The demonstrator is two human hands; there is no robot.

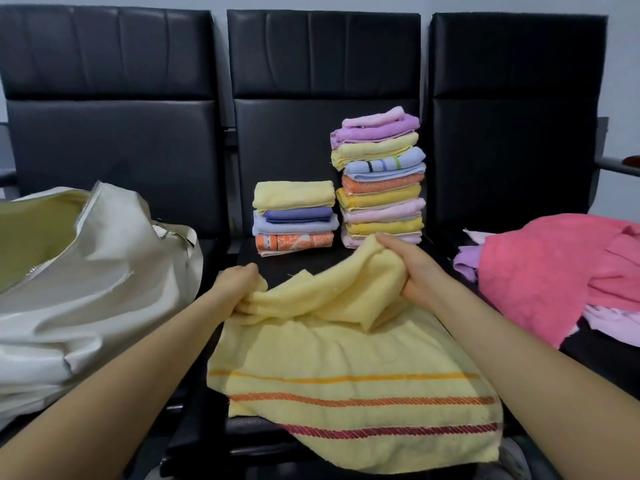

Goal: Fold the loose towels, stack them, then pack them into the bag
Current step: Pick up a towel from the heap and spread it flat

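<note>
Now left hand (242, 285), right hand (408, 268), gripping yellow towel (346, 358)

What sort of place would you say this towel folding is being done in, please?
Probably a waiting area or office: a row of joined black padded seats with a metal armrest stands against a plain pale wall; folded towel stacks sit on the middle seat.

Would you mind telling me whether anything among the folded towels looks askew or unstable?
The tall stack on the middle seat looks uneven: its layers jut out at different lengths and the top purple towels sit shifted left. The short stack beside it looks tidy.
</note>
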